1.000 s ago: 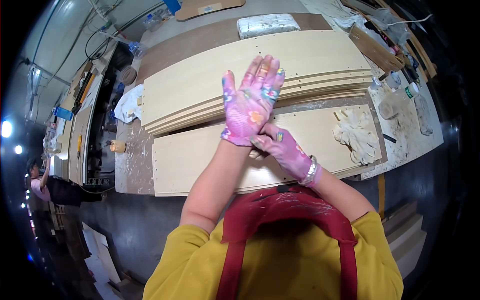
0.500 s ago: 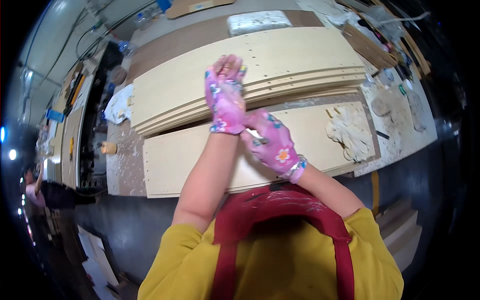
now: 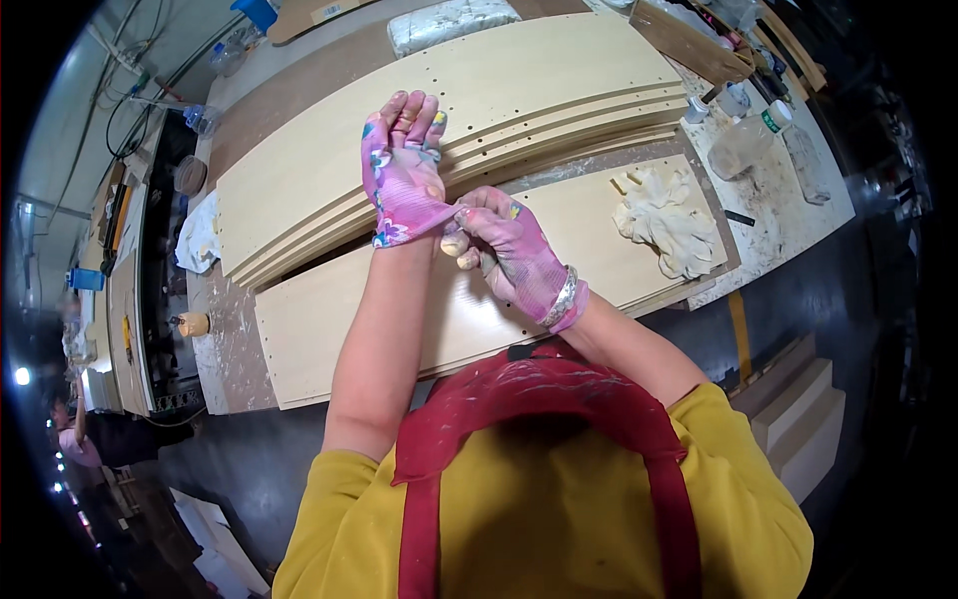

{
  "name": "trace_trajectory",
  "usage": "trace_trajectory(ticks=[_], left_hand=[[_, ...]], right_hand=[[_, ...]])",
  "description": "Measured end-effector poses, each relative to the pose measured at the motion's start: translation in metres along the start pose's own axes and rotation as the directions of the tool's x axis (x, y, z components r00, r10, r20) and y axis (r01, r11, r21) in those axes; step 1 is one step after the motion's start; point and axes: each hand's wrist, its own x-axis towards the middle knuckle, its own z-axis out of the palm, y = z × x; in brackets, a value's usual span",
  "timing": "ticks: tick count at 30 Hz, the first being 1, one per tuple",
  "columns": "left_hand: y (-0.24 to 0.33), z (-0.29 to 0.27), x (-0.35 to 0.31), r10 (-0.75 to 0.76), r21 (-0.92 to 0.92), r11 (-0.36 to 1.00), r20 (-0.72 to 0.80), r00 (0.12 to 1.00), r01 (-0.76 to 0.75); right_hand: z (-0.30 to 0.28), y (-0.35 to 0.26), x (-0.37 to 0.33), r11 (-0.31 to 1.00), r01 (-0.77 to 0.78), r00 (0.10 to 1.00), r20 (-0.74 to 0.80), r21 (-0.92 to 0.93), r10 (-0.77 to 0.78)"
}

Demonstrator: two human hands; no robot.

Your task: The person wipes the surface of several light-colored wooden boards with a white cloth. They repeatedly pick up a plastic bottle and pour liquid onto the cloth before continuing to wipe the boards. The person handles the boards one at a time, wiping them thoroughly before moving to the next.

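- While pale drilled boards lie stacked toward twelve o'clock on the paint-spattered workbench, cream gloves and a cloudy plastic bottle sit at two in the head view; dark floor shows at eight.
- Just above centre, toward eleven, the pink floral glove covers the left hand, palm up, fingers loosely bent and holding nothing; its palm is smudged.
- Gloved alike, the right hand is curled tight, pinching that glove's cuff at the wrist's three-o'clock side.
- Half a second ago the cuff lay snug; now it is stretched sideways toward the right hand.
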Motion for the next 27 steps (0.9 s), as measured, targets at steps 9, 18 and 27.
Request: trace_trajectory(ticks=[9,18,27], left_hand=[[-0.01,-0.023,0.017,-0.095,-0.082,0.992,0.022,0.995,0.097],[0.007,0.034,-0.011,-0.131,-0.377,0.892,0.312,0.941,0.249],[0.054,0.025,0.037,0.31,0.556,0.666,0.4,0.862,-0.497]], right_hand=[[0.002,0.003,0.006,0.436,0.453,0.871,0.282,-0.778,-0.402],[-0.004,0.008,0.001,0.478,0.319,0.948,0.267,-0.818,-0.175],[0.041,-0.013,-0.037,0.1,0.522,0.848,0.503,-0.847,-0.167]])
